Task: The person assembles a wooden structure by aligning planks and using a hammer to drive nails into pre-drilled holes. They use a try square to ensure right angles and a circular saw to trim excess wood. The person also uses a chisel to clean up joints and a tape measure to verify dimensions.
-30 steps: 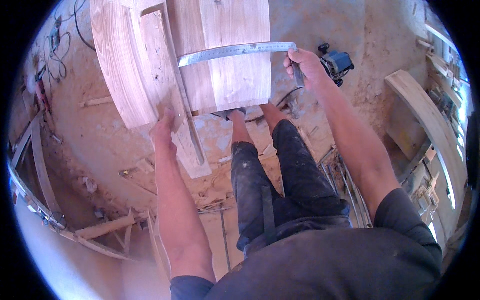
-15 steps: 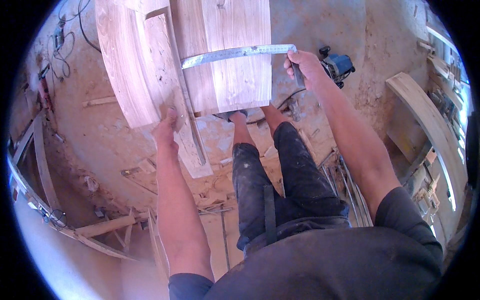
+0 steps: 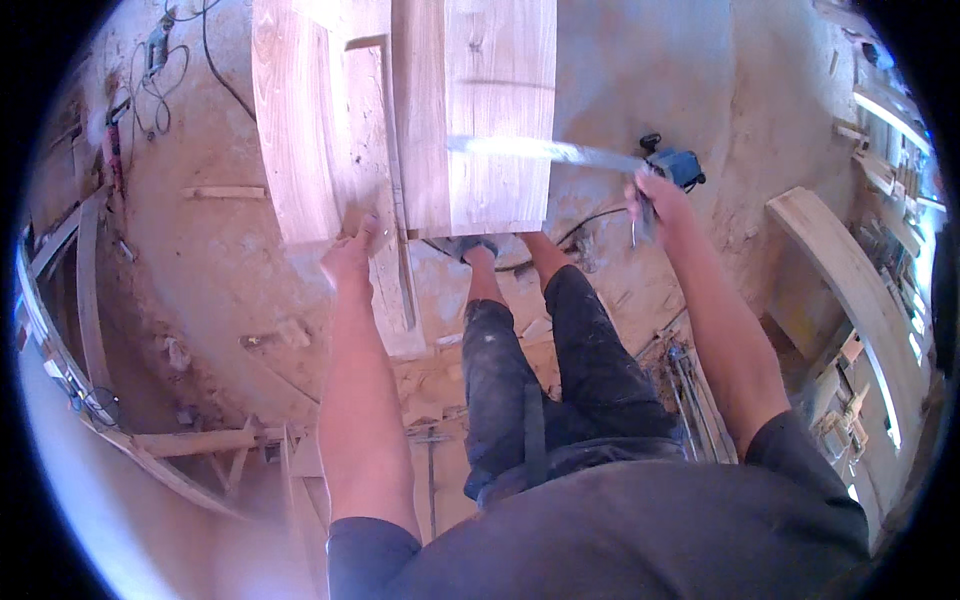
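My right hand (image 3: 660,205) is closed around the dark handle of a try square (image 3: 560,153), whose long metal blade is blurred by motion. The blade points left, above the right part of a pale wide board (image 3: 500,90). At the near end of the boards, my left hand (image 3: 350,255) grips a narrow rough board (image 3: 370,120), thumb on top, the other fingers mostly hidden. That narrow board lies lengthwise over the wide wood, its near end (image 3: 397,310) jutting toward me past the wide board's edge. Another pale board (image 3: 295,130) lies to its left.
A blue power tool (image 3: 677,168) with a cable stands on the dusty floor beyond my right hand. A long curved-looking plank (image 3: 835,260) leans at the right, near scrap wood. Metal bars (image 3: 695,390) lie by my right leg. Cables (image 3: 160,95) and timber lie at the left.
My right hand has drawn the try square right and slightly nearer, its blade away from the narrow board. My left hand stays on that board. The view has shifted somewhat.
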Available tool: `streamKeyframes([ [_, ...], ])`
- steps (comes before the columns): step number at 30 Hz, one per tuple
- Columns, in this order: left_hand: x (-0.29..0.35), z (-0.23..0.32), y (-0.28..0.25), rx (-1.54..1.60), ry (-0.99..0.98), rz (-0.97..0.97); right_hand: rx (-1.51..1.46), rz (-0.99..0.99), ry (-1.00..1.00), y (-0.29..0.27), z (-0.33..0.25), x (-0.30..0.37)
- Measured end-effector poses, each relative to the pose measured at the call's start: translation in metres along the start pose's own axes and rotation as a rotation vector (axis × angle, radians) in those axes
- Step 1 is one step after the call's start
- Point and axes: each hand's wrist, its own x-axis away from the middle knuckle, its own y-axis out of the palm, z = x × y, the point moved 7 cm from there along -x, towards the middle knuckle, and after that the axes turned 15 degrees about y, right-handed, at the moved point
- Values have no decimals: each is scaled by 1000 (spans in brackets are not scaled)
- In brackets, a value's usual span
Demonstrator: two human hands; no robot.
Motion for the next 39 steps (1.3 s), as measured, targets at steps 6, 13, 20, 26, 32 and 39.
streamKeyframes([
  [6,6,16,23,-69,144,144,-390,261,166,-150,80,71],
  [13,36,3,-34,-75,184,371,-557,203,180,-143,57,78],
  [20,137,75,-36,-399,0,369,-604,71,194,-167,-54,57],
  [26,177,151,38,-415,-36,253,-664,57,44,-252,-195,50],
  [32,152,190,97,-284,76,176,-750,-7,-4,-238,-323,74],
  [39,70,306,129,-137,109,268,-724,-64,-49,-182,-494,44],
])
